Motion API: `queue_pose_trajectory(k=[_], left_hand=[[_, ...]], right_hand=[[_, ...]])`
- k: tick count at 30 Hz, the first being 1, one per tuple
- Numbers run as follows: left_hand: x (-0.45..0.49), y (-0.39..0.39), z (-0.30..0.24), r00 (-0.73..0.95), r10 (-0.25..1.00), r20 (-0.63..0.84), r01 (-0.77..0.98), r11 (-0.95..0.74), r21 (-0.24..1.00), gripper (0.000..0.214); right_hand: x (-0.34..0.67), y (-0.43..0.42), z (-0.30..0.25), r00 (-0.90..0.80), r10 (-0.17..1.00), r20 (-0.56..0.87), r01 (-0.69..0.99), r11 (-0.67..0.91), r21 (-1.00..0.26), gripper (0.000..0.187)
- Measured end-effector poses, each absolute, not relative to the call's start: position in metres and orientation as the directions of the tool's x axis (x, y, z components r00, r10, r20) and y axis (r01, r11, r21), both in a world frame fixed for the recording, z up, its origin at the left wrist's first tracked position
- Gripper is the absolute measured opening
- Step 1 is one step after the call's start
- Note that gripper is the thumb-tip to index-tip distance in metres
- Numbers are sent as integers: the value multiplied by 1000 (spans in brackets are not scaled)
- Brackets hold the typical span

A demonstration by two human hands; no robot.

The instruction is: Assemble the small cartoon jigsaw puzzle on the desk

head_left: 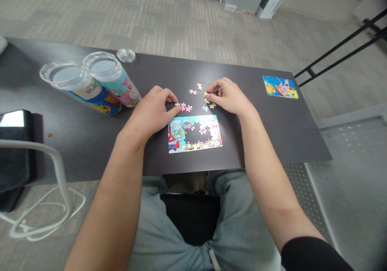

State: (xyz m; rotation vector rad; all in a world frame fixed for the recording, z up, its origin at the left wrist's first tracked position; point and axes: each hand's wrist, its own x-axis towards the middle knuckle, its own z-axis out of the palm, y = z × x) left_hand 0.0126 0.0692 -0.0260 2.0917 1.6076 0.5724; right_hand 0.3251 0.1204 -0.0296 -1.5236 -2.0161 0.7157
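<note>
A small, partly assembled cartoon jigsaw (195,134) lies on the dark table (272,134) in front of me, with gaps near its middle. Several loose pink and yellow pieces (193,92) are scattered just beyond it. My left hand (154,110) rests on the table with thumb and forefinger pinched on a loose piece (178,104) next to two pink pieces (186,107). My right hand (229,96) lies to the right, its fingertips pinching a small yellow piece (206,94) among other loose pieces.
Two clear tubes with cartoon labels (90,83) lie on their sides at the left, a clear round lid (126,55) behind them. A finished small puzzle (280,86) sits at the far right. A dark phone (15,146) and white cable (57,170) are at the left edge.
</note>
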Motion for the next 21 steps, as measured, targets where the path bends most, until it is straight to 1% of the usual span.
queue_pose_trajectory(k=[4, 9, 13, 16, 18, 21], left_hand=[[13, 69, -24, 243, 969, 46, 797, -227, 560, 16], [14, 67, -19, 253, 967, 33, 798, -228, 559, 19], [14, 67, -19, 252, 967, 37, 801, -230, 553, 17], [14, 67, -21, 252, 967, 38, 802, -230, 552, 17], [14, 68, -23, 249, 968, 35, 798, -226, 559, 17], [14, 68, -24, 240, 970, 36, 793, -217, 570, 17]], right_hand=[[324, 121, -28, -209, 975, 77, 707, 205, -677, 24], [323, 119, -23, -203, 978, 46, 710, 179, -681, 26], [322, 116, -23, -203, 979, 19, 666, 152, -730, 30], [322, 116, -25, -233, 972, 6, 633, 157, -758, 34], [322, 116, -26, -251, 968, 16, 618, 173, -767, 33], [320, 116, -26, -276, 959, 56, 560, 208, -802, 28]])
